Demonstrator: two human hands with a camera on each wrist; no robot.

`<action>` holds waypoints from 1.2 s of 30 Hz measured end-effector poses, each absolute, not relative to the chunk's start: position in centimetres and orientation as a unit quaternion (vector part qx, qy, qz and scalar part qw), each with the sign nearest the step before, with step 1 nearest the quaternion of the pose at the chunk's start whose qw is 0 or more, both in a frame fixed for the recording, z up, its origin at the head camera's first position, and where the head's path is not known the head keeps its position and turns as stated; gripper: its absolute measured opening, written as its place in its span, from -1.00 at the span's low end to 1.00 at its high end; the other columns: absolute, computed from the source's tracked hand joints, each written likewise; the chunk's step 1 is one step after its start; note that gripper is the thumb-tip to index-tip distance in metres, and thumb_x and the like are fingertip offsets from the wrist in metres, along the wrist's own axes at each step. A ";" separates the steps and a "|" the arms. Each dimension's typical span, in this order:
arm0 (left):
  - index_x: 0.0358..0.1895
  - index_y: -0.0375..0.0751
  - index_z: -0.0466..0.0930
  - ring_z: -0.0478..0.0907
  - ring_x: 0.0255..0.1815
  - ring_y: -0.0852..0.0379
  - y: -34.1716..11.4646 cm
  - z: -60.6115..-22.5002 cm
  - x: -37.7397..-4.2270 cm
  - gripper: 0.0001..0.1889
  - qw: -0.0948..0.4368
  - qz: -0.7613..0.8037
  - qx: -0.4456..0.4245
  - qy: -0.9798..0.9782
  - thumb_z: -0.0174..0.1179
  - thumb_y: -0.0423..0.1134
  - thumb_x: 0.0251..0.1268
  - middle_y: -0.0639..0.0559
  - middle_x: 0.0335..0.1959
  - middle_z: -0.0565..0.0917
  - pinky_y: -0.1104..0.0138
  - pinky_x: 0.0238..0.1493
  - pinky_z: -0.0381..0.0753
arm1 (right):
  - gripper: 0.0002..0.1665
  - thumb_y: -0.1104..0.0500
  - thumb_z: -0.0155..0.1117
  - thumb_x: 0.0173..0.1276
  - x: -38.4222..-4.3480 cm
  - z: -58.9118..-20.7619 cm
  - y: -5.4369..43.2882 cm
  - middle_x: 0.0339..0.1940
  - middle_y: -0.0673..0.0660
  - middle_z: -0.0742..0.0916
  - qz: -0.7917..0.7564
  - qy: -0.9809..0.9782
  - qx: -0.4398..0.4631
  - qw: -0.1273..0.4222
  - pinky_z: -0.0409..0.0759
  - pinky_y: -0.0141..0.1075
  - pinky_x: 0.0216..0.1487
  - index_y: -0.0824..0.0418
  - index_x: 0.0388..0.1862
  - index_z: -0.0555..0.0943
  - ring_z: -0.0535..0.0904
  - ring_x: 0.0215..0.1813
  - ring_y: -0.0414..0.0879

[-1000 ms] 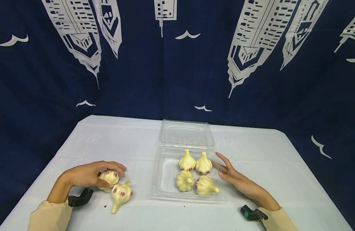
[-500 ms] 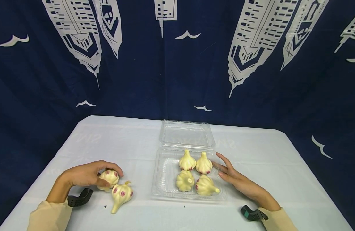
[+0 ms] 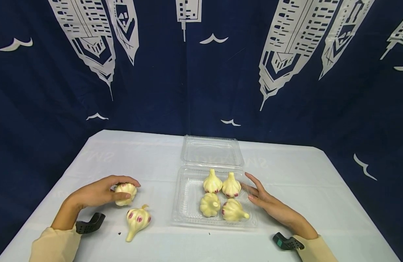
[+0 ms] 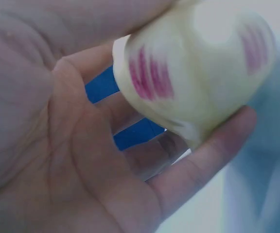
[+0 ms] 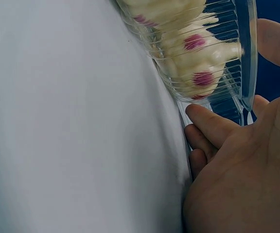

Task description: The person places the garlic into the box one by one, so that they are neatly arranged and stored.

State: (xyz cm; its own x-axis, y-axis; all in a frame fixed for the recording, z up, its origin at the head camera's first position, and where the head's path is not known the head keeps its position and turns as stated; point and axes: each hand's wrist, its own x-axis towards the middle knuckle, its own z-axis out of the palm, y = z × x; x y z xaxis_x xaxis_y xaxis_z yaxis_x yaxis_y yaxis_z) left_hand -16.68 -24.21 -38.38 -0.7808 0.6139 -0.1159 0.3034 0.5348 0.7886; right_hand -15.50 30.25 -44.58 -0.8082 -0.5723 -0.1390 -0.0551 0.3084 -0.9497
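Note:
My left hand (image 3: 98, 191) grips a cream garlic bulb (image 3: 128, 190) with purple patches between thumb and fingers, at the left of the table. The left wrist view shows that bulb (image 4: 198, 63) close up, held away from the palm. A second garlic bulb (image 3: 138, 219) lies on the cloth just below it, stem toward me. At the centre stands a clear plastic clamshell box (image 3: 189, 196) with several garlic bulbs (image 3: 212, 183) in its right part. My right hand (image 3: 267, 201) rests against the box's right side, fingers mostly straight; in the right wrist view its fingertips (image 5: 198, 114) meet the ribbed wall.
The box's hinged lid (image 3: 210, 151) lies folded back behind it. A white cloth covers the table (image 3: 296, 174). Behind hangs a dark blue curtain (image 3: 188, 91) with white buildings and birds. A small dark speck (image 3: 119, 233) lies near the loose bulb.
My left hand has closed its fingers on the garlic bulb and raised it, moving it up and away from the second bulb. My right hand and the box have stayed put.

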 end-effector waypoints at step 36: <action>0.03 0.11 0.67 0.57 -0.19 0.17 -17.1 -36.1 -18.3 -0.64 -0.047 0.395 0.252 0.882 0.48 -0.09 0.16 0.18 -0.06 0.69 0.39 -0.25 0.60 | -0.18 0.12 -0.18 0.68 -15.6 -44.7 30.4 0.64 0.37 0.04 -0.556 0.771 -0.201 0.237 -0.30 0.51 0.40 -0.28 0.63 -0.37 -0.30 0.62 0.36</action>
State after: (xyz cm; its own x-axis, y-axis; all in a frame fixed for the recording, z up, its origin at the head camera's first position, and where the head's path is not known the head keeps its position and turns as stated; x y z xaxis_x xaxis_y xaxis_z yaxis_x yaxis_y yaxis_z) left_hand -18.27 -17.14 -36.09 -0.8683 0.4075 0.2828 0.4823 0.5605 0.6732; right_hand -15.61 30.38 -44.73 -0.8070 -0.5734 -0.1416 -0.0462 0.3004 -0.9527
